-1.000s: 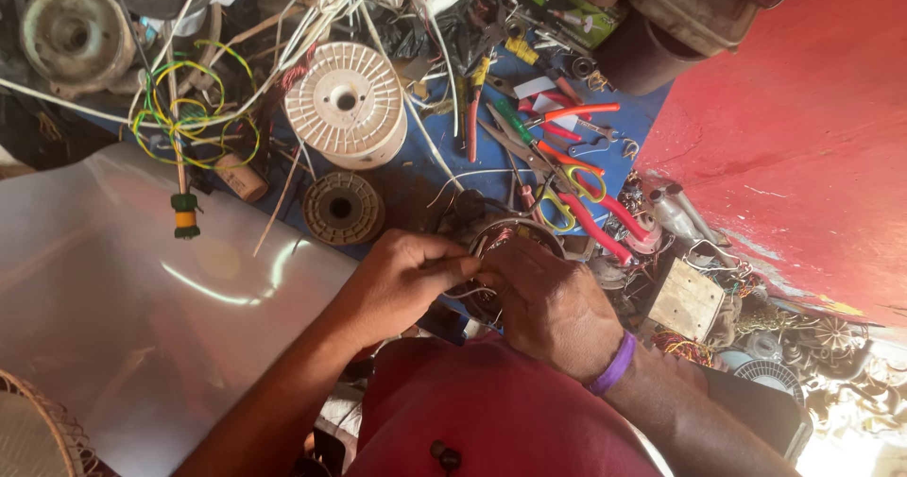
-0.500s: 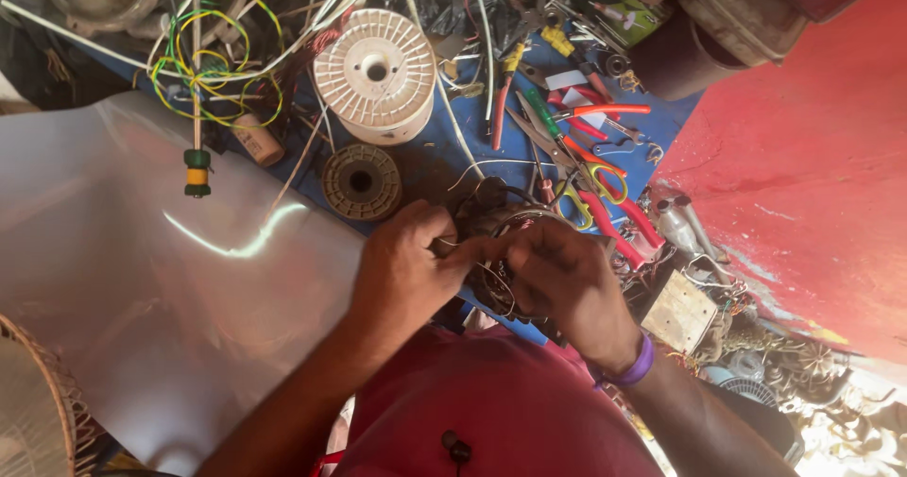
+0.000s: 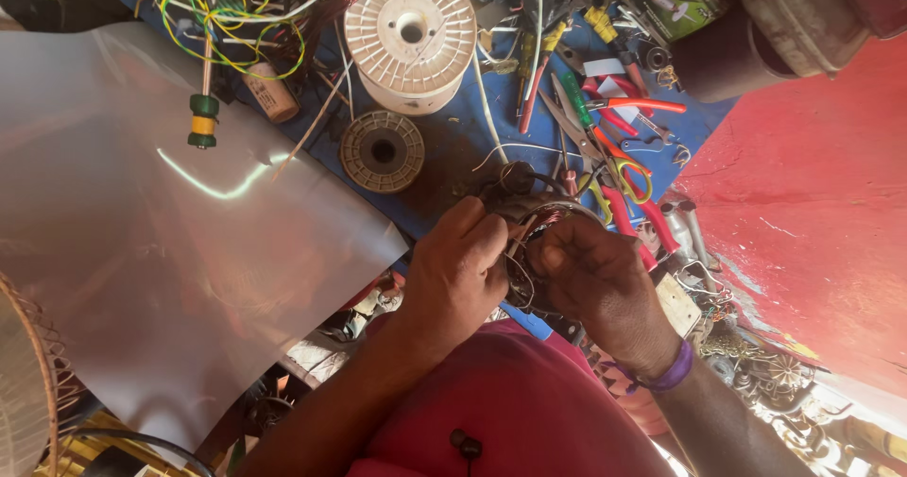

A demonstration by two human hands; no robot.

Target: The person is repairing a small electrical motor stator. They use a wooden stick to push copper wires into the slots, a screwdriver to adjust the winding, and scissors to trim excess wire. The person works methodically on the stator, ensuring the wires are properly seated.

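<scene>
Left hand (image 3: pixel 458 269) and right hand (image 3: pixel 595 279), together, apparently gripping a wire-wound motor stator (image 3: pixel 529 227); pliers (image 3: pixel 628 203) crowd right, grey sheet (image 3: pixel 170 260) open left.

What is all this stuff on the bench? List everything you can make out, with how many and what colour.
Motor stator with copper windings: one, dark metal, bench middle, between both hands.
Large wire spool: one, cream, top centre.
Small spool: one, grey-brown, below the large one.
Screwdriver: one, green and yellow handle, upper left.
Loose wire tangle: yellow-green, top left.
Pliers and cutters: several, red handles, right of the stator.
Shiny sheet: one, silver, left.
Bench top: blue.
Red surface: right side.
Wristband: one, purple, right wrist.
Left hand: on the stator.
Right hand: on the stator.
</scene>
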